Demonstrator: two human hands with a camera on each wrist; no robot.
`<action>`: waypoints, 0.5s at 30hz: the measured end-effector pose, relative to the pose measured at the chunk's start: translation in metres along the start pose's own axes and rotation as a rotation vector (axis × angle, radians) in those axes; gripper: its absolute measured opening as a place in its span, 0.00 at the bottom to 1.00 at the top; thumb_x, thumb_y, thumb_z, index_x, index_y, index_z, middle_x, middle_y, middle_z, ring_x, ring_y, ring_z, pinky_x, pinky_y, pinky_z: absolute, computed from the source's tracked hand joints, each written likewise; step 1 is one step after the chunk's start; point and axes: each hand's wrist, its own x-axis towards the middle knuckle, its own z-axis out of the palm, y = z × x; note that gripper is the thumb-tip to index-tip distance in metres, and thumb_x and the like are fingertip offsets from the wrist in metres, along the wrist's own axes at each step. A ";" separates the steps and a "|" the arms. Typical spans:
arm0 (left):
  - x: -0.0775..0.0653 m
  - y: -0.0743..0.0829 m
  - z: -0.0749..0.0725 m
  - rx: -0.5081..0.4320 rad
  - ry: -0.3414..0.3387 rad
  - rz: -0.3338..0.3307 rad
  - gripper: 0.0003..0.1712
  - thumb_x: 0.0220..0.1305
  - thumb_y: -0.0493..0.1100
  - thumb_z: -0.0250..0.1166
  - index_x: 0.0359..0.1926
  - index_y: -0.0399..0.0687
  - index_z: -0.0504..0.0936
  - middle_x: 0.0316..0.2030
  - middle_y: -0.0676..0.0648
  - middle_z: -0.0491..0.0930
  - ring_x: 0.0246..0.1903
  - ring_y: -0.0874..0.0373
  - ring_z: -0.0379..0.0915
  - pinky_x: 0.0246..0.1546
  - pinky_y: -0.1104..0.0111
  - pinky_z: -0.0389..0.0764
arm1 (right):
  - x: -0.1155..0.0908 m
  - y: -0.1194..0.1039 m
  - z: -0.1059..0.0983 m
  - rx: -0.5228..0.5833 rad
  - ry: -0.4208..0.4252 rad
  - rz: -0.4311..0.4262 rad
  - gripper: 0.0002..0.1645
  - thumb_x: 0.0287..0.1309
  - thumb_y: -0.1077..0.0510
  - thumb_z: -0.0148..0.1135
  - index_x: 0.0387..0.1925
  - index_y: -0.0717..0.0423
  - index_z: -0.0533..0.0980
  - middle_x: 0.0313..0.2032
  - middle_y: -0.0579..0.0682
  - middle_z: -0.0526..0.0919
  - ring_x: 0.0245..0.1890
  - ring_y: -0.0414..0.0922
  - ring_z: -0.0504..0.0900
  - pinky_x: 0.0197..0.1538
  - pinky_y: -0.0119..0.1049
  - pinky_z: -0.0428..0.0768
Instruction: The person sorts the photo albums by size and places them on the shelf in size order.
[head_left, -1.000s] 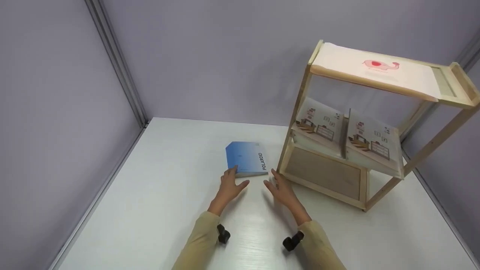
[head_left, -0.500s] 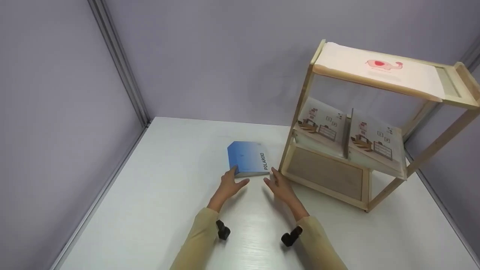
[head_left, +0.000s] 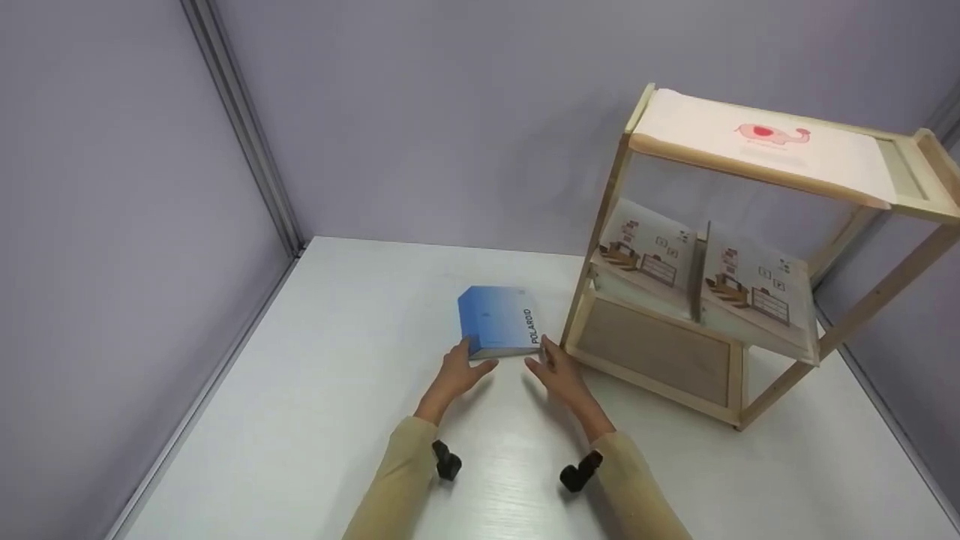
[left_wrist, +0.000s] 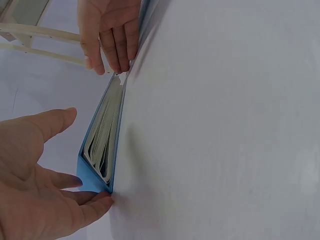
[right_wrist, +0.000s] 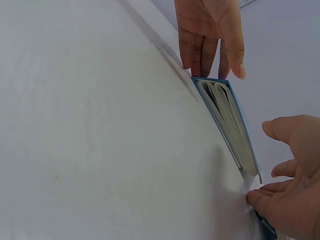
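Observation:
A blue photo album [head_left: 495,319] marked POLAROID lies flat on the white table [head_left: 337,337]. Its page edges face me. My left hand [head_left: 456,373] is at the album's near left corner, fingers extended and thumb spread away; in the left wrist view, the fingertips [left_wrist: 102,200] meet the blue cover's corner. Opposite it, my right hand [head_left: 564,379] is beside the near right corner, its thumb also spread. The right wrist view puts those fingertips [right_wrist: 255,197] close to the album's end, and contact cannot be made out. Neither hand grips the album.
A wooden rack [head_left: 652,367] stands close to the right of my right hand, with two tilted printed panels and a white cloth top [head_left: 765,139] bearing a pink elephant. Grey walls [head_left: 450,135] enclose the table at the back and sides.
My head view has shifted slightly. My right hand has edged left, a little closer to the album's corner. The album stays in its place beside the rack.

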 end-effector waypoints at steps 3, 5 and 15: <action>0.000 -0.002 0.000 -0.014 -0.007 -0.005 0.44 0.62 0.51 0.60 0.68 0.29 0.51 0.66 0.30 0.54 0.67 0.37 0.48 0.66 0.49 0.54 | 0.001 0.000 0.001 0.029 0.003 0.005 0.40 0.63 0.54 0.56 0.67 0.70 0.51 0.68 0.66 0.53 0.67 0.60 0.55 0.67 0.48 0.59; 0.000 -0.003 0.000 -0.020 -0.010 0.003 0.45 0.62 0.51 0.60 0.68 0.28 0.51 0.66 0.29 0.54 0.67 0.37 0.48 0.66 0.49 0.53 | 0.001 -0.003 0.002 0.062 -0.005 0.017 0.40 0.63 0.55 0.56 0.68 0.70 0.50 0.68 0.66 0.52 0.68 0.59 0.54 0.68 0.47 0.57; -0.001 -0.004 -0.003 -0.041 -0.032 0.026 0.46 0.63 0.52 0.59 0.68 0.26 0.49 0.66 0.29 0.55 0.67 0.38 0.50 0.66 0.51 0.54 | 0.001 -0.017 0.001 0.163 -0.025 0.026 0.40 0.61 0.62 0.57 0.67 0.74 0.49 0.67 0.69 0.51 0.67 0.62 0.52 0.68 0.50 0.54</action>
